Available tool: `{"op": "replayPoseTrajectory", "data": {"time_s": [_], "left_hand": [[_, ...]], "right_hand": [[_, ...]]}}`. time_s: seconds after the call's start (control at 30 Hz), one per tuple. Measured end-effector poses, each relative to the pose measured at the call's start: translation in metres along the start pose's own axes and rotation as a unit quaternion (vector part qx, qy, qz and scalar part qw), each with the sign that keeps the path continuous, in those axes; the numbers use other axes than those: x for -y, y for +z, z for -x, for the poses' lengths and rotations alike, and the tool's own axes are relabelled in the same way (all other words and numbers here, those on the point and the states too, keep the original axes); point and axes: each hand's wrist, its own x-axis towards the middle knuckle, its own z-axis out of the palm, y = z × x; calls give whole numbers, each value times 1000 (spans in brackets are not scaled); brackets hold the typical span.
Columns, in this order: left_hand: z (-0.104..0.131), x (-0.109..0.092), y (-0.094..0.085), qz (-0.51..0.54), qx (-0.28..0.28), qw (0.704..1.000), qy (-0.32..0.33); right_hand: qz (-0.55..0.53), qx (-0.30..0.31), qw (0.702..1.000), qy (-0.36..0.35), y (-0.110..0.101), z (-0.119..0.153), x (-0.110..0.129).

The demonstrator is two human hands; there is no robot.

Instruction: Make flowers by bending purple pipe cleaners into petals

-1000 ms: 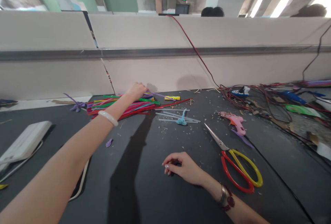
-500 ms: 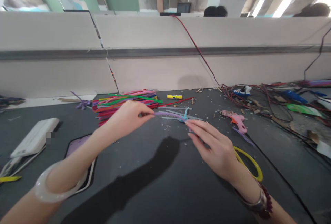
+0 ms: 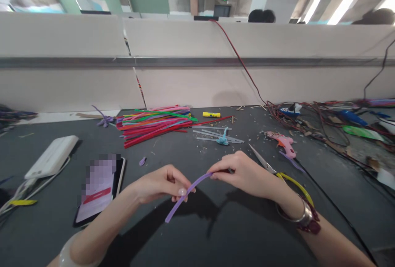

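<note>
A short purple pipe cleaner (image 3: 197, 182) is stretched between my hands above the dark table. My left hand (image 3: 165, 184) pinches it near its middle, and its lower end sticks out below the fingers. At its upper right end, my right hand (image 3: 239, 172) grips the tip between thumb and fingers. Beyond my hands a small light-blue twisted figure (image 3: 223, 138) rests on clear glue sticks (image 3: 205, 134). A small purple piece (image 3: 142, 161) lies on the table to the left, in front of a bundle of coloured pipe cleaners (image 3: 157, 125).
Scissors with yellow handles (image 3: 262, 158) lie partly under my right hand. A pink glue gun (image 3: 286, 143) and tangled cables (image 3: 304, 114) are at the right. Left are a phone (image 3: 95, 201), a white power bank (image 3: 52, 156) and a purple figure (image 3: 105, 119). A yellow tube (image 3: 211, 114) lies behind.
Both hands have come nearer with the purple pipe cleaner, which now slants downward to the left. The scissor blades, the small purple piece and more of the phone have come into view.
</note>
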Motion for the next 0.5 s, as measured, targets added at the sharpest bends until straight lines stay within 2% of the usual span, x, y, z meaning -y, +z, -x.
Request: {"op": "replayPoseTrajectory", "data": {"time_s": [0.13,0.2,0.27,0.37,0.5], "left_hand": [[11,1,5,66,35,997,-36],[15,0,7,72,31,996,-43],[18,-2,7,40,5,999,-31],[23,-4,0,-58,-65,996,-2],[33,0,-25,-200,-137,970,31]], "right_hand": [[2,8,1000,0,-1,1,2],[4,2,1000,6,2,1,2],[-4,3,1000,21,7,2,0],[-27,15,997,67,14,5,-6],[-91,20,986,141,27,9,-19]]}}
